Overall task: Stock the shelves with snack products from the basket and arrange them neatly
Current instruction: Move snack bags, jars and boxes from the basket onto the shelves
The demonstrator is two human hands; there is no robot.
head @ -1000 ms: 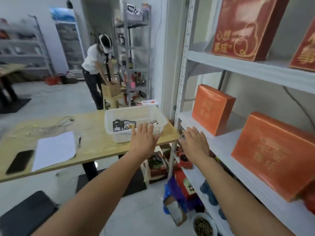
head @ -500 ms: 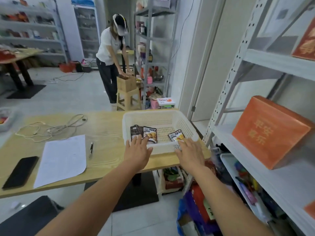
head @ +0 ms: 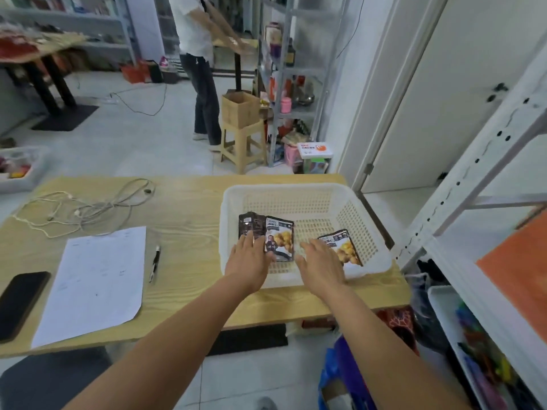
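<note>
A white plastic basket point(head: 310, 196) stands on the right end of a wooden table point(head: 189, 202). Inside lie three dark snack packets: two point(head: 280, 235) side by side at the left, one point(head: 343, 247) at the right. My left hand point(head: 250, 258) reaches over the basket's near rim, fingers straight, tips on the left packets. My right hand point(head: 321, 263) hovers open over the near rim, just left of the right packet. The white shelf unit point(head: 473, 179) rises at the right, holding an orange box point(head: 518, 261).
On the table lie a paper sheet point(head: 94, 282), a pen point(head: 154, 263), a black phone point(head: 20, 300) and coiled cables point(head: 83, 208). A person point(head: 198, 63) works beyond the table by a stool with a cardboard box point(head: 239, 109). Bags and bins point(head: 444, 335) crowd the floor under the shelves.
My view has swung from the shelves down to the table. Both hands have moved forward from in front of the basket to over its near rim, the left now touching the packets.
</note>
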